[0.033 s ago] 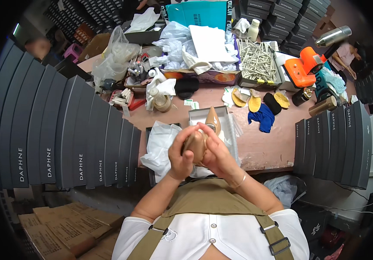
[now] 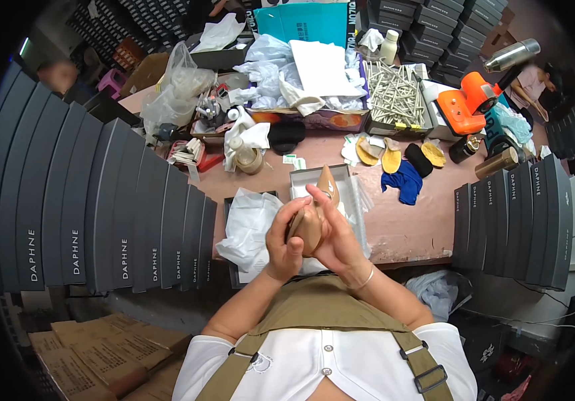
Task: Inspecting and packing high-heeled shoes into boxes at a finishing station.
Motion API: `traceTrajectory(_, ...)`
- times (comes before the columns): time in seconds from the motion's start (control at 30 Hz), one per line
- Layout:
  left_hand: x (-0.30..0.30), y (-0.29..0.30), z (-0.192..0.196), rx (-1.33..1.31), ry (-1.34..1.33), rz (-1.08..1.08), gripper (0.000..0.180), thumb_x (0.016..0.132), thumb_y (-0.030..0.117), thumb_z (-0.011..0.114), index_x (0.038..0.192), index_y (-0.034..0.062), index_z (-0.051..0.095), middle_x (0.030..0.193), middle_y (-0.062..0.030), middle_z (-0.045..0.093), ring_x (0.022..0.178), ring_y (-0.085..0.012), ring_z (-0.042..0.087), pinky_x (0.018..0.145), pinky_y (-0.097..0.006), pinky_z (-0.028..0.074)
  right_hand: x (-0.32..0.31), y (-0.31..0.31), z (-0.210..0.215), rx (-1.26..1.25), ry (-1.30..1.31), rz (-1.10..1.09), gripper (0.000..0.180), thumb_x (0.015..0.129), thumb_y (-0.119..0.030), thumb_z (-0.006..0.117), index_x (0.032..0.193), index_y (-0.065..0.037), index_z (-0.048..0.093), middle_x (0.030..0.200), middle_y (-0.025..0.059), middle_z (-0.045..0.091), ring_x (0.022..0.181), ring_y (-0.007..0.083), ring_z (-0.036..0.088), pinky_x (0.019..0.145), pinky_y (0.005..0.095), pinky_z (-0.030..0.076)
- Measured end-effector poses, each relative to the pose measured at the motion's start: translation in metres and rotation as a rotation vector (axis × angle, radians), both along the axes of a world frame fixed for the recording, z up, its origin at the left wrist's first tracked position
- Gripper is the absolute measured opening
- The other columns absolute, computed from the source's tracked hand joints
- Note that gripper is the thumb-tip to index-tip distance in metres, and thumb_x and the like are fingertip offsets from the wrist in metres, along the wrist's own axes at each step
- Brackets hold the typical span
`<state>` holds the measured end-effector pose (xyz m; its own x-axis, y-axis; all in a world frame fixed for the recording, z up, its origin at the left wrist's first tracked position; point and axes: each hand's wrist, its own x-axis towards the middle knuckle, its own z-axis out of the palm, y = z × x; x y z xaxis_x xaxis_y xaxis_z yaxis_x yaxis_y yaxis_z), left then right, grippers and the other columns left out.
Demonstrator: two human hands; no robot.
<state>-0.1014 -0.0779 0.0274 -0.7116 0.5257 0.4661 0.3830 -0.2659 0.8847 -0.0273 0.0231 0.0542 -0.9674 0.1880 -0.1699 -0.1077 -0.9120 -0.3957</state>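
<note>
A tan shoe [image 2: 310, 232] is held up in front of my chest between both hands. My left hand [image 2: 281, 246] is closed round its left side, fingers over the top and thumb on the near side. My right hand [image 2: 338, 244] grips the right side, with its index finger stretched upward. Just beyond, a matching pointed tan shoe [image 2: 327, 179] lies in an open grey shoebox [image 2: 301, 175] with white paper in it. My hands hide part of that shoe and the box's near end. White tissue paper [image 2: 247, 224] spreads over the box part to the left.
Rows of dark grey shoeboxes [image 2: 107, 207] wall the left side, and more shoeboxes [image 2: 518, 220] the right. Across the table stand a carton of crumpled paper [image 2: 311, 119], a tray of pale sticks [image 2: 398, 93], an orange tool [image 2: 462, 110] and a blue cloth [image 2: 404, 182].
Both hands have shifted slightly right with the shoe, which has turned a little between them. My right index finger now points up more steeply.
</note>
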Motion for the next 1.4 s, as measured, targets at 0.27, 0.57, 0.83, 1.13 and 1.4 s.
traceTrajectory(0.27, 0.013, -0.007, 0.033, 0.017, 0.118, -0.075, 0.055, 0.096, 0.047, 0.039, 0.116, -0.0045, 0.047, 0.111, -0.0179, 0.056, 0.104, -0.0294, 0.054, 0.094, -0.040, 0.041, 0.017, 0.004, 0.009, 0.159, 0.098, 0.157, 0.079, 0.087, -0.020, 0.066, 0.149, -0.013, 0.018, 0.131, 0.0058, 0.045, 0.120, 0.0180, 0.047, 0.101, 0.0323, 0.038)
traceTrajectory(0.57, 0.036, -0.025, 0.023, 0.039, 0.028, -0.051, 0.052, 0.093, 0.048, 0.034, 0.098, -0.0024, 0.045, 0.105, -0.0254, 0.053, 0.098, -0.0328, 0.057, 0.095, -0.049, 0.042, 0.028, 0.014, 0.020, 0.703, 0.344, 0.367, 0.082, 0.089, -0.030, 0.062, 0.149, -0.004, 0.014, 0.142, 0.0077, 0.035, 0.131, 0.0168, 0.034, 0.109, 0.0296, 0.022)
traceTrajectory(0.83, -0.041, -0.018, 0.008, -0.123, -0.684, -0.067, 0.053, 0.097, 0.049, 0.037, 0.092, -0.0003, 0.056, 0.085, -0.0131, 0.063, 0.080, -0.0194, 0.062, 0.072, -0.031, 0.051, 0.034, -0.014, 0.019, 1.390, 0.215, 0.162, 0.075, 0.088, -0.023, 0.064, 0.146, -0.004, 0.020, 0.125, 0.0232, 0.050, 0.120, 0.0333, 0.048, 0.101, 0.0374, 0.038)
traceTrajectory(1.13, -0.075, 0.003, -0.036, -0.185, -1.257, -0.401, 0.051, 0.095, 0.053, 0.043, 0.090, 0.0038, 0.055, 0.084, -0.0127, 0.062, 0.077, -0.0208, 0.063, 0.070, -0.033, 0.055, 0.018, 0.019, -0.029, 2.098, 0.256, 0.278, 0.039, 0.090, -0.028, 0.052, 0.122, -0.006, 0.050, 0.133, 0.0200, 0.044, 0.138, 0.0426, 0.020, 0.104, 0.0674, 0.014)
traceTrajectory(1.4, -0.062, -0.007, -0.065, -0.280, -1.257, -0.155, 0.055, 0.093, 0.056, 0.045, 0.092, 0.0024, 0.057, 0.083, -0.0108, 0.061, 0.074, -0.0191, 0.062, 0.070, -0.032, 0.053, -0.027, -0.011, -0.080, 2.095, -0.136, 0.499, 0.047, 0.090, -0.029, 0.042, 0.121, 0.006, 0.049, 0.134, 0.0285, 0.041, 0.139, 0.0478, 0.005, 0.103, 0.0704, 0.008)
